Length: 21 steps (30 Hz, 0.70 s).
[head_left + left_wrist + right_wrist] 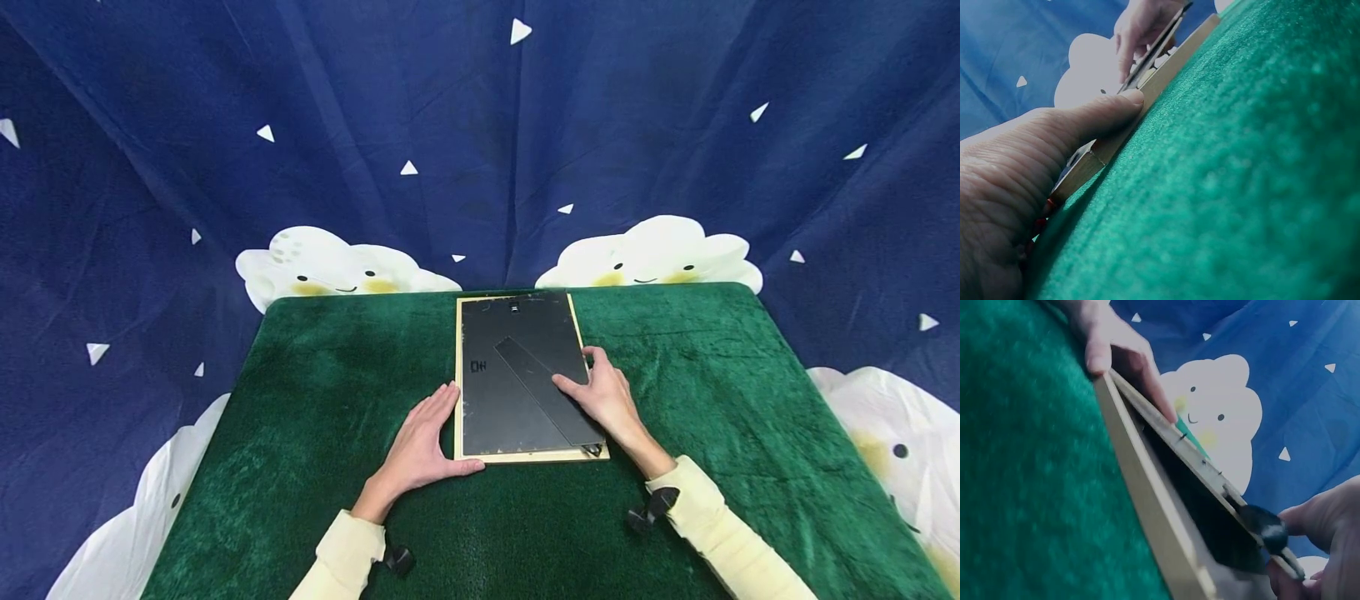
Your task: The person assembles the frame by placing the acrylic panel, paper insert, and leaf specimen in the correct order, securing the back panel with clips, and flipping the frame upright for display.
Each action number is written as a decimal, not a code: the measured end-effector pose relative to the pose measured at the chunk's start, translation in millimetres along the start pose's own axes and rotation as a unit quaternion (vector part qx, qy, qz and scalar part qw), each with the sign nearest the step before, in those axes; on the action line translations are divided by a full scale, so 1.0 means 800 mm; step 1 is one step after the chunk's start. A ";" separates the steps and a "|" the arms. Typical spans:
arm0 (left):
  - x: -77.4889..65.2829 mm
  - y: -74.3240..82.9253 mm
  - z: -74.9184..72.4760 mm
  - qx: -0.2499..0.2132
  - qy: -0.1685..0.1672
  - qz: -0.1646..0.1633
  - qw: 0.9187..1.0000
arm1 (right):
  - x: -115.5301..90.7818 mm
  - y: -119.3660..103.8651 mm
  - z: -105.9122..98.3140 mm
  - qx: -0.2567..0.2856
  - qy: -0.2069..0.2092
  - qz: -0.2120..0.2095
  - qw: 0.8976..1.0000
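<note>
A light wooden picture frame point(525, 457) lies face down, its black backing board point(491, 408) tilted up along the right side. On the board is a diagonal stand leg point(547, 392). My right hand point(609, 398) pinches the board's raised right edge, thumb on top and fingers underneath. In the right wrist view a wedge-shaped gap shows between the board point(1191, 456) and the frame's wooden side point(1147, 487). At the near left corner, my left hand point(420, 446) braces the frame, straight fingers against its left side and thumb point(1110, 112) along the near edge.
A green plush cloth point(337, 375) covers the table under the frame. Behind it hangs a blue curtain point(465, 125) with white triangles and smiling clouds. A small metal hanger point(513, 307) sits near the board's far edge, and another point(478, 366) near its left side.
</note>
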<state>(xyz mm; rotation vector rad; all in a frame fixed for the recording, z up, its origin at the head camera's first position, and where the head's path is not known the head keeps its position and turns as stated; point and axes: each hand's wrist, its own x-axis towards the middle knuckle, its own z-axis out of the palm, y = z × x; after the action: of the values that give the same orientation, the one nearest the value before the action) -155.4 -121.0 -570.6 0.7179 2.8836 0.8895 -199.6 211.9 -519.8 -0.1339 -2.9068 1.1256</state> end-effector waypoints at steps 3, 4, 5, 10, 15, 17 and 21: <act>0.000 0.001 0.000 -0.002 -0.001 -0.003 1.000 | 0.001 0.004 0.000 -0.044 0.011 -0.020 0.999; -0.001 0.001 0.000 -0.003 -0.001 -0.004 1.000 | 0.002 0.005 0.000 -0.057 0.015 -0.027 0.998; -0.001 0.001 0.000 -0.003 0.000 -0.004 1.000 | 0.002 0.007 -0.001 -0.067 0.017 -0.033 0.997; 0.000 0.003 -0.001 -0.003 0.002 0.000 1.000 | 0.005 0.011 -0.005 -0.098 0.014 -0.043 0.994; 0.000 0.003 -0.002 -0.004 -0.001 -0.001 1.000 | 0.008 0.012 -0.004 -0.134 0.011 -0.059 0.989; 0.000 0.002 -0.001 -0.005 0.001 0.001 1.000 | 0.009 0.012 -0.004 -0.150 0.011 -0.071 0.986; 0.001 0.002 0.000 -0.006 0.005 0.004 1.000 | 0.011 0.013 -0.005 -0.159 0.005 -0.079 0.984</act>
<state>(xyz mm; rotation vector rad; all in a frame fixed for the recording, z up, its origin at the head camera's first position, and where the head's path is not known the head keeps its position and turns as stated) -155.2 -119.6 -569.9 0.7257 2.8830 0.9123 -207.6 222.9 -524.1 0.0853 -3.0013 0.6326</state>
